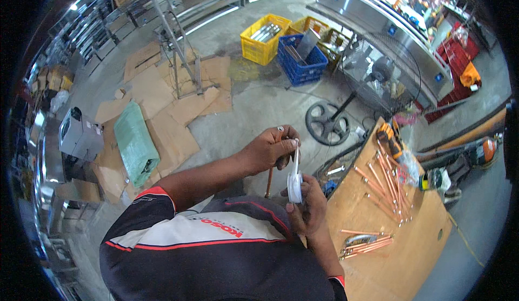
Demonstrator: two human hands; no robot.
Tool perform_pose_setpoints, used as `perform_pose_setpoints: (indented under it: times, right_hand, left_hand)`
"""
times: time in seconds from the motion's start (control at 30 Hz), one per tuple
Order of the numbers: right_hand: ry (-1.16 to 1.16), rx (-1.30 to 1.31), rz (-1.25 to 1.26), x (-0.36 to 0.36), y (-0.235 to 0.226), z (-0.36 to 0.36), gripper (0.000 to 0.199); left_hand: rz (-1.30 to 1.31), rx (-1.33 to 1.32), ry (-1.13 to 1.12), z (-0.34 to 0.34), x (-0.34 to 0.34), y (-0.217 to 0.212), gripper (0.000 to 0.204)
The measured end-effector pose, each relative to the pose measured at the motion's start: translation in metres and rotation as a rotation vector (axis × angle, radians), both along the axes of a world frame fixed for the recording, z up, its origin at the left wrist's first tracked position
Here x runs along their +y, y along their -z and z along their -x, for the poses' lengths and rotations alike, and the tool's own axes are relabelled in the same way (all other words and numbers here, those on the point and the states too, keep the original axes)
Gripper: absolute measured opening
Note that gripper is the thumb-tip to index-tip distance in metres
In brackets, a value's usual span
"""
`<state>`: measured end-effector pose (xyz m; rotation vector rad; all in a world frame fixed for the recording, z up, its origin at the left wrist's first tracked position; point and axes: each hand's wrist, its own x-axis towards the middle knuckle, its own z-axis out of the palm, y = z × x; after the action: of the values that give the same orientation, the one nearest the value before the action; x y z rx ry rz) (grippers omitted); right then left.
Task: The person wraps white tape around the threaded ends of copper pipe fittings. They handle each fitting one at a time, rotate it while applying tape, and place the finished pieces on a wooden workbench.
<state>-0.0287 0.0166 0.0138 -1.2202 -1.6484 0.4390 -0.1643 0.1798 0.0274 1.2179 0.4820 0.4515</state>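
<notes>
Copper tube (pixel 270 175) runs nearly upright through the left hand (pixel 274 148), one end showing above the fingers and the other reaching well below them. I have that grip narrow: the fingers hold the tube while thumb and forefinger seem to pinch a white tape strip (pixel 296 160) just to its right. How firmly they pinch, I cannot tell from this view. The strip leads down to a white tape spool (pixel 294 187), which the right hand (pixel 309 206) holds from its right side, thumb underneath. Both hands work in the air, left of the wooden desk (pixel 416 271).

I judge the step in hand to be drawing tape off the spool for the tube. To do it well, I would keep the strip flat and lightly taut, let the spool turn between my right fingers instead of squeezing it, and steady the tube so that its end does not swing. A loose strip could twist or fold; too hard a pull could stretch or tear it.

Farther right, on the desk, I see a small bundle of copper tubes (pixel 368 248) toward the near side and a looser spread of copper tubes (pixel 393 195) beyond it, both well apart from the hands, so neither crowds the work.
</notes>
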Motion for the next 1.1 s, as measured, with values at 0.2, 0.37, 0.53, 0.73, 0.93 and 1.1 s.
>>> perform_pose_setpoints:
  times: [0.2, 0.37, 0.53, 0.73, 0.93, 1.1]
  right_hand:
    - [0.075, 0.001, -0.038, 0.017, 0.020, 0.016, 0.046]
    - [-0.052, -0.059, 0.193, 0.029, -0.005, 0.038, 0.076]
    - [-0.055, 0.012, 0.163, 0.050, 0.008, 0.069, 0.070]
    - [-0.122, 0.343, 0.386, 0.060, 0.004, 0.125, 0.043]
    - [-0.223, 0.520, 0.403, 0.046, 0.030, 0.169, 0.032]
    - [-0.050, -0.073, 0.376, 0.037, 0.009, 0.192, 0.023]
  left_hand:
    - [0.049, 0.022, -0.132, 0.012, 0.002, 0.011, 0.013]
    - [-0.047, 0.121, -0.283, 0.037, 0.005, 0.025, 0.014]
    - [-0.331, 0.156, -0.489, 0.072, -0.001, 0.042, 0.017]
    - [-0.163, 0.042, -0.577, 0.132, -0.023, 0.024, 0.016]
    - [-0.234, 0.046, -0.547, 0.186, -0.060, 0.025, 0.014]
    - [-0.187, -0.005, -0.666, 0.219, -0.081, 0.028, 0.013]
